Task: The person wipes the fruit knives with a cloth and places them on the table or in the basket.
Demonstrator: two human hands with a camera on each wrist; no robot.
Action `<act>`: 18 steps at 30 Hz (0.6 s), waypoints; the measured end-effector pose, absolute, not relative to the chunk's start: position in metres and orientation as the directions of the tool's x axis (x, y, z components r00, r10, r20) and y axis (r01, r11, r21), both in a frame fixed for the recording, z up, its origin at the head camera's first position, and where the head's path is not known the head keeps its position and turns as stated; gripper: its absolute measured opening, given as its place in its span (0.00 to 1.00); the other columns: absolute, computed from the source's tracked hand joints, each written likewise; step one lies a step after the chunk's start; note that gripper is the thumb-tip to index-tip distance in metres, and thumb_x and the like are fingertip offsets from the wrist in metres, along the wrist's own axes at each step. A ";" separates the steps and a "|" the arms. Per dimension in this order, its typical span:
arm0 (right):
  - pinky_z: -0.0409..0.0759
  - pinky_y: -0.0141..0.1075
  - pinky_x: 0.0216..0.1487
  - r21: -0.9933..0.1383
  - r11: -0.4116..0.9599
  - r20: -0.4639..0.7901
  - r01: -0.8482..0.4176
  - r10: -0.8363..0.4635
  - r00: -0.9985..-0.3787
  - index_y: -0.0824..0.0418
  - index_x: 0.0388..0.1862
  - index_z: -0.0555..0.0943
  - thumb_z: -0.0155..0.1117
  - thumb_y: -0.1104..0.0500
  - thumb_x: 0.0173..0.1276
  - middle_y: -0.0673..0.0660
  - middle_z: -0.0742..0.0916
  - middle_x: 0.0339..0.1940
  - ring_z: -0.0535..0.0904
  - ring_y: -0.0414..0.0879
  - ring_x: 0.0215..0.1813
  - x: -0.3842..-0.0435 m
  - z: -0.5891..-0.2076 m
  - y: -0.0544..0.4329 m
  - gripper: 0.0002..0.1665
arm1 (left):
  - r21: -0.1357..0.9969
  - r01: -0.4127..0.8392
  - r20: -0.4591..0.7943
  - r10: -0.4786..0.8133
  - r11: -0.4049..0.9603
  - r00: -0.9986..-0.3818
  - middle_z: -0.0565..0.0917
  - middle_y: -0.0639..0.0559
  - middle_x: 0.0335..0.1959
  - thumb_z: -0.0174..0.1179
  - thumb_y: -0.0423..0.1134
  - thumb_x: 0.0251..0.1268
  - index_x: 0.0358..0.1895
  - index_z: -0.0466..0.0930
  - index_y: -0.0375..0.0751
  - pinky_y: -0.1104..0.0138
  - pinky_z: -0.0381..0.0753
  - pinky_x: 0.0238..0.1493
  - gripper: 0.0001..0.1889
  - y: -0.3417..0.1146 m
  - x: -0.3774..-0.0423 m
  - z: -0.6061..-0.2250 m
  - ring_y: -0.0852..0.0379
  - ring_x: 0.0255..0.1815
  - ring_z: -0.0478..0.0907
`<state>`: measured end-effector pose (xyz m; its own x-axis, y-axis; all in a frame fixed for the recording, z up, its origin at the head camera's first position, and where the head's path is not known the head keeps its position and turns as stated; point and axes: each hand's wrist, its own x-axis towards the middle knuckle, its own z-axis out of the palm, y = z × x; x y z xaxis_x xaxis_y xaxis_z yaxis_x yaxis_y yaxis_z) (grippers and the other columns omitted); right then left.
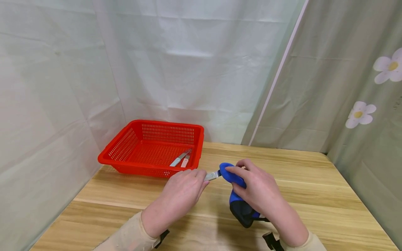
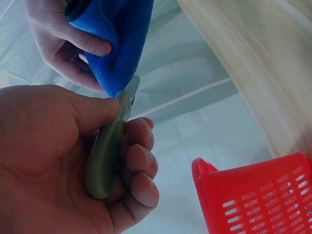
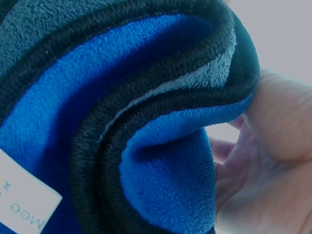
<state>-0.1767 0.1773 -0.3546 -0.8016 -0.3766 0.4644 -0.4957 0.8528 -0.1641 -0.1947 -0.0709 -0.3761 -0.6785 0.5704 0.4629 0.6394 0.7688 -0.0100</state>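
Note:
My left hand (image 1: 185, 188) grips a small knife by its pale green handle (image 2: 103, 158), thumb along one side and fingers curled round the other. A rivet shows near the metal end of the knife (image 1: 211, 176), which points right. My right hand (image 1: 260, 186) pinches a blue cloth (image 1: 233, 177) with dark edging, its folds against the metal end and covering part of it. The rest of the cloth hangs below the right hand over the table. In the right wrist view, the cloth (image 3: 170, 126) is bunched in layers, with a grey side and a white label (image 3: 24, 195).
A red slotted basket (image 1: 132, 168) stands at the back left of the wooden table (image 1: 301, 181). Inside lie a small knife with a light blue handle (image 1: 176, 161) and another with a pink handle (image 1: 184, 162). Pale curtains (image 1: 188, 69) enclose the table's back and sides.

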 end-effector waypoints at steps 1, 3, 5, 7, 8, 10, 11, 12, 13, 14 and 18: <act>0.89 0.48 0.41 -0.162 0.853 0.469 -0.496 -0.376 -0.799 0.50 0.62 0.92 0.87 0.61 0.62 0.55 0.86 0.54 0.89 0.51 0.45 -0.177 -0.355 0.178 0.28 | -0.009 0.637 0.457 0.570 0.771 -0.683 0.68 0.58 0.25 0.72 0.45 0.78 0.40 0.78 0.43 0.69 0.66 0.24 0.14 -0.071 -0.195 -0.376 0.60 0.23 0.65; 0.88 0.48 0.40 -0.161 0.856 0.476 -0.492 -0.369 -0.798 0.50 0.62 0.92 0.87 0.61 0.62 0.55 0.87 0.54 0.89 0.51 0.44 -0.178 -0.354 0.180 0.28 | -0.003 0.633 0.446 0.568 0.774 -0.692 0.68 0.58 0.25 0.72 0.46 0.78 0.41 0.78 0.43 0.69 0.66 0.24 0.13 -0.071 -0.195 -0.376 0.60 0.23 0.65; 0.88 0.47 0.39 -0.162 0.858 0.478 -0.488 -0.364 -0.799 0.50 0.62 0.92 0.86 0.62 0.62 0.55 0.87 0.53 0.89 0.51 0.43 -0.179 -0.354 0.182 0.28 | 0.001 0.630 0.437 0.567 0.776 -0.699 0.69 0.58 0.25 0.71 0.46 0.78 0.42 0.79 0.44 0.69 0.67 0.24 0.13 -0.071 -0.195 -0.375 0.60 0.23 0.66; 0.88 0.47 0.38 -0.162 0.861 0.476 -0.483 -0.360 -0.802 0.50 0.62 0.92 0.86 0.61 0.62 0.55 0.87 0.53 0.89 0.51 0.43 -0.180 -0.354 0.183 0.28 | 0.001 0.628 0.432 0.566 0.778 -0.702 0.69 0.58 0.25 0.71 0.47 0.79 0.42 0.79 0.44 0.69 0.67 0.25 0.13 -0.071 -0.196 -0.375 0.60 0.23 0.66; 0.88 0.47 0.38 -0.165 0.862 0.474 -0.480 -0.357 -0.804 0.50 0.62 0.92 0.87 0.61 0.62 0.55 0.87 0.53 0.88 0.51 0.43 -0.181 -0.354 0.183 0.28 | 0.000 0.627 0.433 0.566 0.779 -0.702 0.69 0.58 0.25 0.71 0.47 0.79 0.42 0.79 0.44 0.69 0.67 0.25 0.13 -0.071 -0.196 -0.376 0.60 0.23 0.66; 0.88 0.47 0.38 -0.166 0.864 0.470 -0.475 -0.354 -0.808 0.50 0.62 0.92 0.87 0.61 0.62 0.55 0.87 0.53 0.88 0.51 0.42 -0.181 -0.354 0.184 0.28 | -0.001 0.627 0.437 0.564 0.779 -0.701 0.69 0.58 0.25 0.71 0.47 0.79 0.42 0.79 0.44 0.69 0.66 0.24 0.13 -0.071 -0.196 -0.376 0.60 0.23 0.66; 0.88 0.47 0.38 -0.167 0.866 0.468 -0.472 -0.352 -0.811 0.50 0.62 0.92 0.87 0.61 0.62 0.55 0.87 0.53 0.88 0.51 0.43 -0.182 -0.353 0.185 0.28 | -0.001 0.626 0.438 0.563 0.779 -0.700 0.69 0.58 0.25 0.71 0.46 0.78 0.42 0.79 0.44 0.69 0.66 0.24 0.13 -0.071 -0.196 -0.376 0.60 0.23 0.65; 0.88 0.47 0.38 -0.169 0.867 0.466 -0.468 -0.348 -0.814 0.50 0.62 0.92 0.86 0.61 0.62 0.55 0.86 0.53 0.88 0.50 0.43 -0.182 -0.353 0.185 0.28 | -0.001 0.626 0.441 0.562 0.780 -0.700 0.69 0.58 0.25 0.71 0.46 0.78 0.41 0.79 0.44 0.69 0.66 0.24 0.13 -0.071 -0.196 -0.376 0.60 0.23 0.65; 0.88 0.47 0.38 -0.171 0.869 0.465 -0.465 -0.345 -0.816 0.50 0.62 0.92 0.86 0.61 0.62 0.55 0.86 0.53 0.88 0.50 0.43 -0.182 -0.353 0.186 0.28 | -0.002 0.625 0.442 0.561 0.780 -0.699 0.69 0.58 0.24 0.71 0.46 0.78 0.41 0.79 0.44 0.69 0.66 0.24 0.13 -0.071 -0.195 -0.376 0.60 0.23 0.65; 0.88 0.47 0.39 -0.174 0.870 0.464 -0.461 -0.340 -0.818 0.50 0.62 0.92 0.86 0.61 0.62 0.55 0.86 0.53 0.88 0.51 0.43 -0.183 -0.353 0.187 0.27 | -0.003 0.625 0.444 0.561 0.781 -0.699 0.69 0.58 0.24 0.71 0.46 0.78 0.41 0.79 0.44 0.69 0.66 0.24 0.13 -0.071 -0.195 -0.376 0.60 0.23 0.65; 0.89 0.49 0.40 -0.177 0.876 0.463 -0.448 -0.328 -0.824 0.50 0.62 0.92 0.86 0.61 0.63 0.56 0.87 0.54 0.89 0.52 0.44 -0.184 -0.353 0.189 0.27 | -0.005 0.627 0.454 0.560 0.779 -0.693 0.69 0.58 0.24 0.72 0.45 0.78 0.41 0.79 0.44 0.69 0.66 0.24 0.13 -0.071 -0.194 -0.375 0.60 0.22 0.65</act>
